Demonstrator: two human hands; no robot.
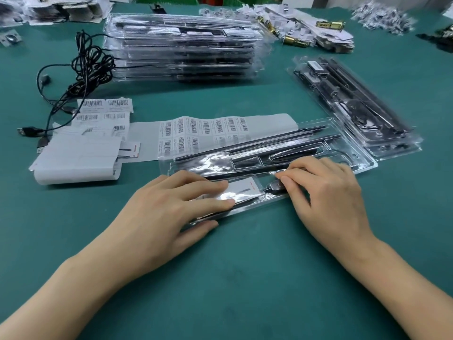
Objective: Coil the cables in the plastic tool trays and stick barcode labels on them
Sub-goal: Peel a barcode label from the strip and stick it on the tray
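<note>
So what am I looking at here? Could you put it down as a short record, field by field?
Surface: green table
Work piece: clear plastic tray holding black tools and a cable
Left hand: flat fingers press the tray's white card end
Right hand: fingertips at the cable's black plug; pinching or pushing unclear
Labels: barcode sheet behind the tray
Far side: tall tray stack, loose cables to its left
Right side: smaller tray pile

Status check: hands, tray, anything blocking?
Left hand flat on front tray. Right hand curled at cable plug, hold unclear. Label sheet behind the tray, untouched. Nothing in the way.
</note>
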